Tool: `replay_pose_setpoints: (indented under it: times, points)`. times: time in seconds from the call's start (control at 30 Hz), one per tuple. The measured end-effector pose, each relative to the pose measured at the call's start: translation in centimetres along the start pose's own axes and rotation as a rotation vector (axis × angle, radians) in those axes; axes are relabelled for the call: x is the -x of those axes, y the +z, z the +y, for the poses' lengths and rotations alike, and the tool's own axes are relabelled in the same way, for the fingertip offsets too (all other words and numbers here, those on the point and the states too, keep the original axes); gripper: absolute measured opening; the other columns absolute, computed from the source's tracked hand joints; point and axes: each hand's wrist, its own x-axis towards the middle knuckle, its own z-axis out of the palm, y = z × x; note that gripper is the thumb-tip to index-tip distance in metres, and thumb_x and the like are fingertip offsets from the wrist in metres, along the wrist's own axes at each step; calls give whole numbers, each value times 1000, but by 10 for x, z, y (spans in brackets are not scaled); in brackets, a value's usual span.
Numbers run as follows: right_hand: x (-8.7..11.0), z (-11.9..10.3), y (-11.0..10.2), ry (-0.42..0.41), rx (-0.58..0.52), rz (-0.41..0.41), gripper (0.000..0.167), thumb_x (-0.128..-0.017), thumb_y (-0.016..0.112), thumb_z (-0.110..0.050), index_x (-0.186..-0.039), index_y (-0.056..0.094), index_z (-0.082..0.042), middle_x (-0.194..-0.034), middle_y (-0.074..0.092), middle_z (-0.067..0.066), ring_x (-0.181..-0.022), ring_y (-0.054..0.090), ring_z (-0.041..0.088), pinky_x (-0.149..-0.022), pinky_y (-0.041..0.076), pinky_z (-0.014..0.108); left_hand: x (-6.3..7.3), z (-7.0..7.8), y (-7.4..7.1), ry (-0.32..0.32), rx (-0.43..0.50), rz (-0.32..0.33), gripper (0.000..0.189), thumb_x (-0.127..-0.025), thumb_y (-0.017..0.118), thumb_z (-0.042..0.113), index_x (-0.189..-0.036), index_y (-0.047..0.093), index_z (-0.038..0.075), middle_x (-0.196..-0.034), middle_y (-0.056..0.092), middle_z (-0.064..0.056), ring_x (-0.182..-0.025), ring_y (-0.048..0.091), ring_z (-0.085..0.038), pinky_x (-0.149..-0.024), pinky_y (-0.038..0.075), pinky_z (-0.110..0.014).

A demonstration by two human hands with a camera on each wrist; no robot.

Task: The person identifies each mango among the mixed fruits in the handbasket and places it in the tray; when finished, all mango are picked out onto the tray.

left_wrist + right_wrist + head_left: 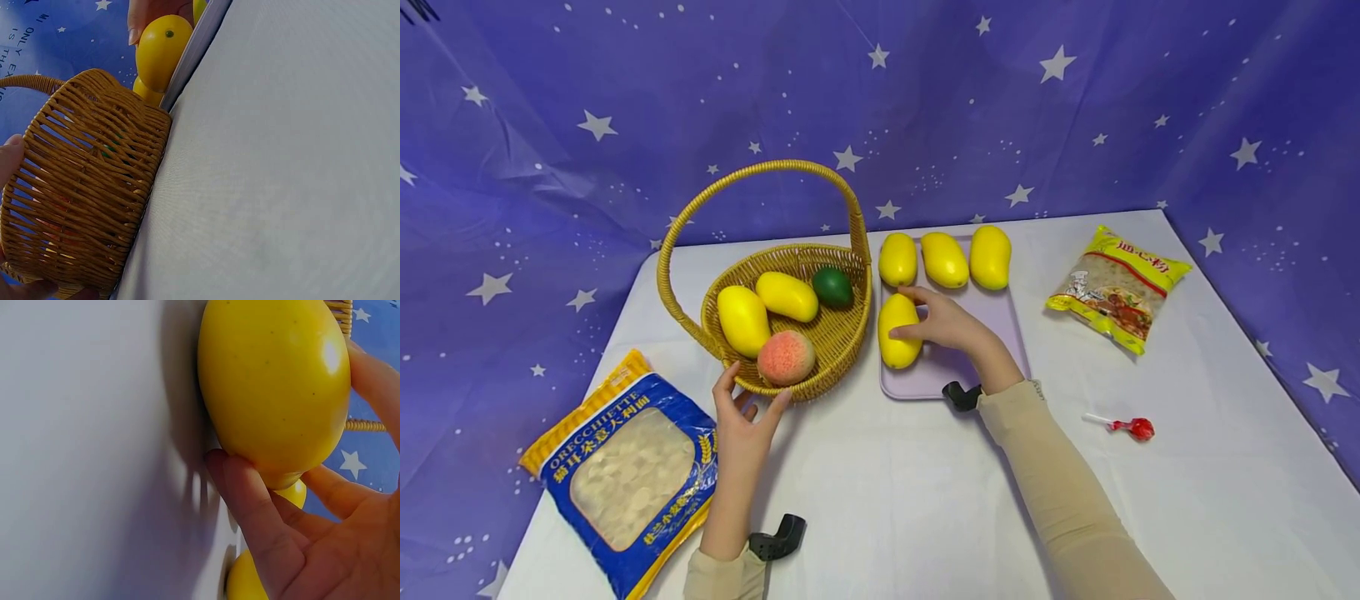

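My right hand [951,321] grips a yellow mango [898,333] between thumb and fingers, at the left side of a lilac tray [951,367]. In the right wrist view this mango [275,381] lies close to the tray surface, fingers [250,494] around its end. Three more mangoes, one of them the middle mango [945,260], form a row along the tray's back. My left hand [745,425] holds the front rim of a wicker basket [838,367], thumb and fingers spread along it. Inside are two mangoes [743,321], a peach [786,358] and a dark green fruit [832,287].
A blue bag of orecchiette pasta [632,475] lies left of my left forearm. On the right are a yellow food packet [1117,287] and a red lollipop [1138,429]. The basket's tall handle [760,167] arches up before a purple star-patterned cloth [925,108].
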Motion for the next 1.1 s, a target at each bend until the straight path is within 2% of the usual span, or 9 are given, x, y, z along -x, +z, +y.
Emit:
replay_pose_setpoints:
  times: [0.2,0.43,0.53,0.67,0.83,0.93,1.0,1.1]
  points:
    - [1,-1,1,0,-19,-11,83,-82,76,-37,-150,34,-13,-149,38,11,-136,33,31,-111,26,48,-2,-4,0,2,-2,5,80,-88,72,16,-149,22,5,-152,23,-19,-127,38,-43,-104,31,-58]
    - [3,2,1,-15,-51,-25,84,-83,74,-37,-152,31,-15,-151,34,10,-136,32,31,-111,26,49,-13,-35,0,-16,-8,18,82,-86,75,25,-149,24,17,-154,24,-8,-129,40,-35,-106,33,-51]
    - [4,1,0,-20,-64,-32,85,-83,74,-38,-152,30,-15,-152,33,10,-136,33,31,-110,27,49,-14,-39,0,-8,-9,21,83,-85,75,26,-149,24,18,-154,24,-6,-129,40,-34,-106,33,-50]
    - [5,1,-1,-20,-54,-29,89,-82,74,-41,-153,26,-15,-153,31,10,-136,33,31,-110,28,49,-13,-34,0,-9,-7,21,82,-86,75,24,-149,24,16,-153,24,-7,-129,40,-34,-106,33,-50]
    - [7,-1,-3,0,-23,-10,92,-80,75,-45,-154,26,-19,-150,36,11,-134,36,30,-108,30,50,-5,-10,1,-10,-2,12,79,-87,73,19,-148,24,8,-152,25,-15,-128,39,-39,-106,32,-54]
    - [8,-1,-4,13,-21,-11,93,-79,76,-45,-154,26,-20,-149,38,12,-131,40,32,-106,33,50,-2,-1,1,-7,-5,8,80,-88,72,17,-149,22,6,-152,24,-18,-128,38,-43,-104,32,-57]
    - [9,0,-5,19,-13,-10,93,-79,76,-46,-154,26,-20,-148,38,13,-129,41,32,-105,34,50,-3,-4,1,-11,-6,8,81,-87,73,18,-149,22,7,-152,24,-17,-128,38,-43,-104,32,-58]
    - [10,1,-5,19,5,-6,94,-79,76,-45,-153,26,-19,-148,38,13,-130,41,31,-105,35,49,-8,-18,0,-18,-11,13,82,-87,74,21,-149,23,11,-153,24,-13,-128,39,-39,-105,33,-54]
